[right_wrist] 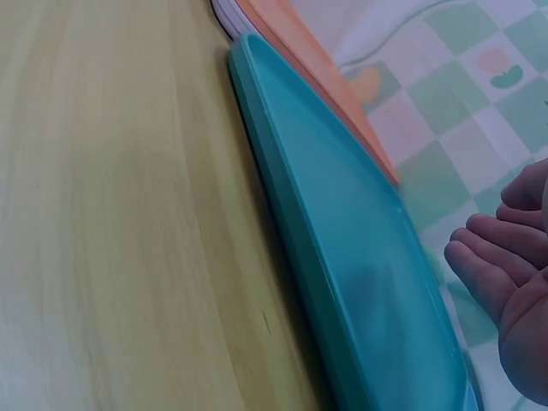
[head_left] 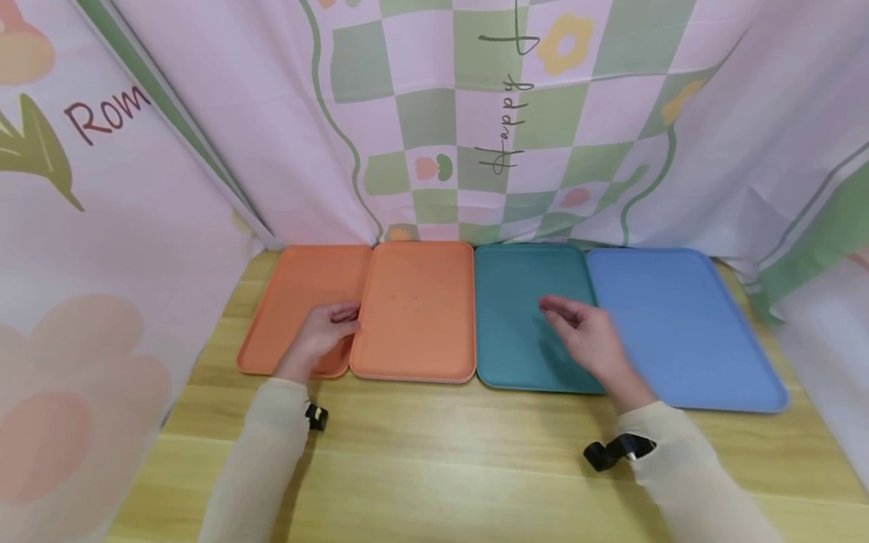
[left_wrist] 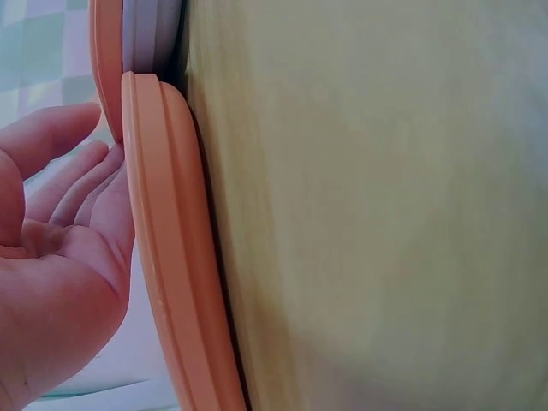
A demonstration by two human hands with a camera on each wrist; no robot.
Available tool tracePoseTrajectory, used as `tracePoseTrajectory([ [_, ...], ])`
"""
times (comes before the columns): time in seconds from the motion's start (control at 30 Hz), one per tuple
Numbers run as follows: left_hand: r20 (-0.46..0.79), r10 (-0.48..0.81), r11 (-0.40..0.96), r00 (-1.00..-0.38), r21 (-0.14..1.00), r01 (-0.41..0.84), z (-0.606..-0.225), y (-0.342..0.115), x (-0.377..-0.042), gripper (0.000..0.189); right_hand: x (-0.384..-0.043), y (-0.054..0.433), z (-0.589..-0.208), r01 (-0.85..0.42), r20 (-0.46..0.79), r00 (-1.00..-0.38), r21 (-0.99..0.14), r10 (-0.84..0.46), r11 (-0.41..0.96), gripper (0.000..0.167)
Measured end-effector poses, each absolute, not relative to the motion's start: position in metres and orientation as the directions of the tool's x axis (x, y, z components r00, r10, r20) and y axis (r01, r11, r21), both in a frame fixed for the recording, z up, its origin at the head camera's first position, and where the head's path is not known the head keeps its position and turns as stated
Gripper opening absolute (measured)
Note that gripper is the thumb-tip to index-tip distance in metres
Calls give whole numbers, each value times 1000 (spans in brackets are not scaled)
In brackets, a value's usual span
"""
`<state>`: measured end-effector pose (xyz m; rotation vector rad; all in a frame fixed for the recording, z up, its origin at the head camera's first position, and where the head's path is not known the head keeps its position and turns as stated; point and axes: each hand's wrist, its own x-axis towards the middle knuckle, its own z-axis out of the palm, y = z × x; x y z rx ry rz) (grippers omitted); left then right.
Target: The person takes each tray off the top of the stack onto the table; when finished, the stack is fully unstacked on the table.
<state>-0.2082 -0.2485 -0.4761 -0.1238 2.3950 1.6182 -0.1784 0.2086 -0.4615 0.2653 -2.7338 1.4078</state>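
Note:
Four tray positions run side by side along the table. My left hand (head_left: 319, 339) is over the leftmost orange tray (head_left: 326, 268), its fingertips right at the left edge of the second orange tray (head_left: 416, 309). In the left wrist view its thumb stands apart from loosely extended fingers. Under that second orange tray shows the rim of a lilac tray (left_wrist: 154, 34). My right hand (head_left: 587, 332) hovers above the right part of the teal tray (head_left: 516, 302), fingers relaxed and holding nothing; its shadow falls on the tray. The blue tray (head_left: 686, 324) lies beyond it at the far right.
The trays lie on a wooden table (head_left: 434, 460), their far edges close to a patterned curtain (head_left: 434, 121). Curtain cloth also hangs at the left and right sides. A black wrist camera (head_left: 600, 455) juts from the right sleeve, another (head_left: 316, 416) from the left.

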Motion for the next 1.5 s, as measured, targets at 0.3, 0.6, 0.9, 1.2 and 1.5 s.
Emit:
tracePoseTrajectory([
  [0.3, -274, 71, 379, -959, 897, -228, -475, -248, -209, 54, -183, 181, -467, -211, 141, -975, -824, -169, 526, 36],
  [0.6, -265, 73, 357, -961, 907, -223, -475, -248, -209, 53, -186, 154, -470, -217, 137, -973, -822, -188, 526, 35],
  [0.9, -255, 68, 377, -965, 902, -212, -477, -248, -210, 53, -189, 131, -475, -192, 111, -977, -836, -184, 514, 38],
  [1.2, -259, 66, 380, -964, 899, -216, -480, -250, -211, 53, -190, 111, -486, -197, 112, -976, -827, -188, 526, 45],
  [1.5, -236, 89, 382, -968, 905, -186, -482, -253, -211, 53, -191, 96, -495, -176, 100, -982, -793, -161, 583, 50],
])
